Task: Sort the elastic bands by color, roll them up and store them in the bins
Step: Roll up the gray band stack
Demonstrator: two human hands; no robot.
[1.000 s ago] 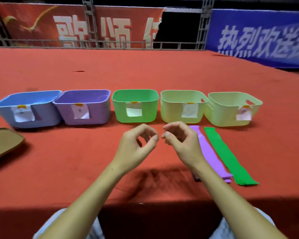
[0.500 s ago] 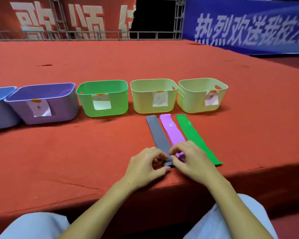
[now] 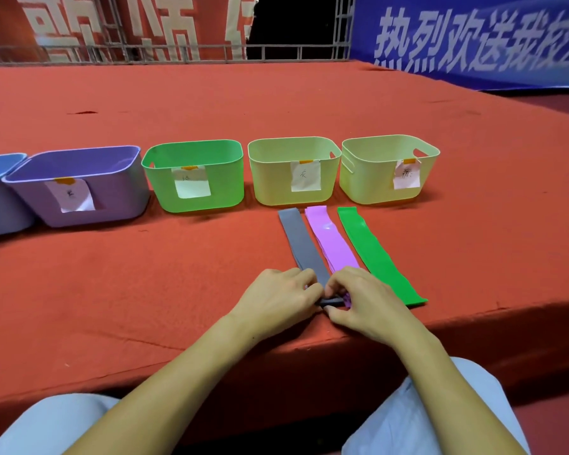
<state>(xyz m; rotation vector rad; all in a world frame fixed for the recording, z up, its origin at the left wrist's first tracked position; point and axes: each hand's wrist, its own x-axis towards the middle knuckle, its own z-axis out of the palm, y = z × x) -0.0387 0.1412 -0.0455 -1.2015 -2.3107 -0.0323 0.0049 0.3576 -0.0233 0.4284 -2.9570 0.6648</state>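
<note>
The left hand (image 3: 278, 298) and right hand (image 3: 363, 300) meet at the near end of the grey elastic band (image 3: 304, 244), fingers (image 3: 334, 284) curled, pinching its rolled-up end. Both forearms reach forward over the tabletop (image 3: 145, 284) edge. The grey band lies flat on red felt beside a glossy purple band (image 3: 330, 241) and green band (image 3: 373, 251), before smooth, round-cornered plastic bins (image 3: 293, 188).

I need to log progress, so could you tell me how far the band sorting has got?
Done: no rolled band is visible in any bin. In hand: left hand and right hand pinch the grey band at its near end. Left: purple band and green band lie flat.
</note>
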